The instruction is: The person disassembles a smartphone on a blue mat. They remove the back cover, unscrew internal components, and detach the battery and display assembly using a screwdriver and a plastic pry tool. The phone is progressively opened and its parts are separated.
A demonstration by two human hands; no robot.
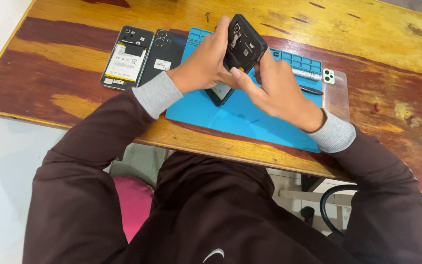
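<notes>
Over the blue mat (250, 120), left hand (202, 63) & right hand (274, 90) both grip an opened phone (242, 46), tilted up, insides showing. Another opened phone (125, 58) and a back cover (164, 54) lie to the left on the wooden table (74, 93).

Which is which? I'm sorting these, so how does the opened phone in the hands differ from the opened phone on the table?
The held phone is tilted above the blue mat, gripped by both hands; the table phone lies flat on wood, untouched. The table phone's white-labelled battery shows. Both have backs off.
</notes>
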